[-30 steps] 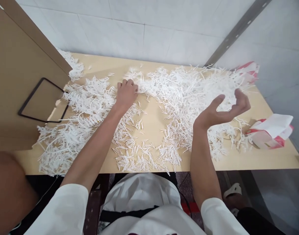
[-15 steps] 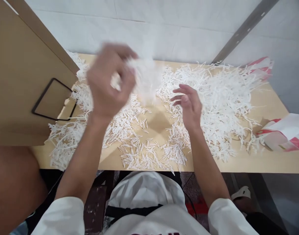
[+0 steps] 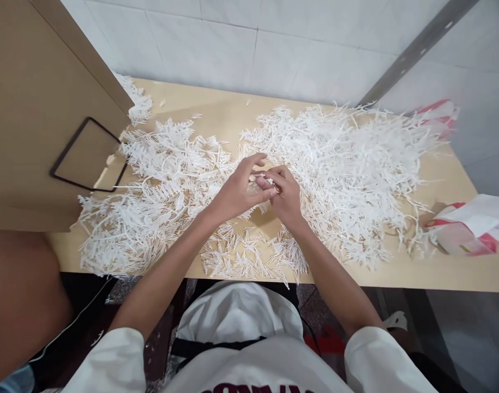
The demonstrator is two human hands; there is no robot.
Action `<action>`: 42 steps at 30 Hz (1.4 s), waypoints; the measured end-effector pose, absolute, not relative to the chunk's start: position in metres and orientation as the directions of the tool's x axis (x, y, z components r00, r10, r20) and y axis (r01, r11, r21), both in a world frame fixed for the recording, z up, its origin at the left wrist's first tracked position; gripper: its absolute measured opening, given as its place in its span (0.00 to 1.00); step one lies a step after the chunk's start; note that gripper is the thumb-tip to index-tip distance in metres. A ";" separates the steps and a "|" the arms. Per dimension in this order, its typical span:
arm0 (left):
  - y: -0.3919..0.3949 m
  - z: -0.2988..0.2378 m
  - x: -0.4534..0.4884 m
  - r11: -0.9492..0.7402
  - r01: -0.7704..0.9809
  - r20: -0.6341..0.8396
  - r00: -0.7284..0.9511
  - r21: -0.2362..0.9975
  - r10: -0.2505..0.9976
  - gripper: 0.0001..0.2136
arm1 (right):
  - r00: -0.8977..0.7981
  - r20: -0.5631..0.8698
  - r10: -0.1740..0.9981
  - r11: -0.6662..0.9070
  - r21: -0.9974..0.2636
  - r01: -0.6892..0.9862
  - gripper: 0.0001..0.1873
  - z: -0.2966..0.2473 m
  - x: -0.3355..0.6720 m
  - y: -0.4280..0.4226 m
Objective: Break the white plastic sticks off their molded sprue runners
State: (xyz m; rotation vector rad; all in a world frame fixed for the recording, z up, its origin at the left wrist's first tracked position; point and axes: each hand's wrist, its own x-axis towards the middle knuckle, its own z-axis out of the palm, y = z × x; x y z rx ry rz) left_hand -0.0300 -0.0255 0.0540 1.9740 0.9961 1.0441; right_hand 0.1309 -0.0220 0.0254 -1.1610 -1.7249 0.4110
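Observation:
My left hand (image 3: 240,190) is over the middle of the table, its thumb and forefinger spread apart. Facing it, my right hand (image 3: 288,197) has its fingers curled round a few small white pieces (image 3: 270,180), whose kind I cannot make out. The fingertips of both hands meet around these pieces. Below and beside my hands lie short thin white sticks (image 3: 249,254). A large heap of white branching strands (image 3: 355,169) spreads to the right, and another tangled white heap (image 3: 151,196) lies to the left.
A tall brown cardboard panel (image 3: 40,120) with a black rectangular wire frame (image 3: 69,144) stands at left. Red-and-white packets (image 3: 466,232) lie at the right. Behind the wooden table (image 3: 449,273) is a tiled wall (image 3: 233,49). Another person's bare limb (image 3: 20,305) is at lower left.
My left hand has come down and right from above the left heap, where it held a blurred bunch of white strands. My right hand has moved left and down to meet it.

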 end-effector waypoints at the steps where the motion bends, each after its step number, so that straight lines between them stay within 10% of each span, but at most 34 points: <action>1: -0.024 0.048 -0.026 -0.433 0.318 0.318 0.355 0.843 0.879 0.30 | -0.043 0.545 0.837 0.484 -0.703 0.521 0.11 0.025 0.133 -0.022; 10: -0.024 0.021 -0.020 -0.432 0.669 0.259 0.347 0.605 0.901 0.15 | -0.053 0.489 0.871 0.450 -0.748 0.487 0.12 0.035 0.150 -0.016; 19: -0.018 0.019 -0.021 -0.424 0.416 0.361 0.225 0.804 0.905 0.12 | -0.119 0.245 0.962 0.264 -0.947 0.182 0.12 0.031 0.149 -0.011; 34: -0.022 0.020 -0.012 -0.176 0.203 0.128 0.228 0.963 0.965 0.12 | -0.145 0.341 0.929 0.361 -0.752 0.551 0.11 0.027 0.144 -0.022; 42: -0.023 0.024 -0.005 -0.206 0.208 0.154 0.242 0.956 0.958 0.11 | 0.119 0.121 0.985 0.108 -0.988 0.106 0.18 0.013 0.125 -0.021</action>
